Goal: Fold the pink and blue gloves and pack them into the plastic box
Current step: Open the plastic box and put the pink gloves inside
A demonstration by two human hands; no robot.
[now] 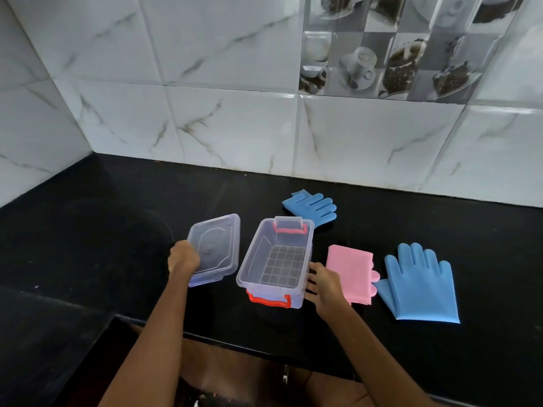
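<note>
A clear plastic box (252, 259) with red handle clips stands open and empty on the black counter. My left hand (182, 257) grips the clear lid (216, 248) at its near left edge, just left of the box. My right hand (323, 284) rests with fingers spread against the box's right wall, holding nothing. A folded pink glove (351, 271) lies right of that hand. One blue glove (420, 286) lies flat and unfolded further right. A second blue glove (313, 206) lies behind the box.
The black counter (117, 218) runs to a marble-tiled wall at the back and left. The counter's front edge passes just below the box, with a lower dark surface at the near left.
</note>
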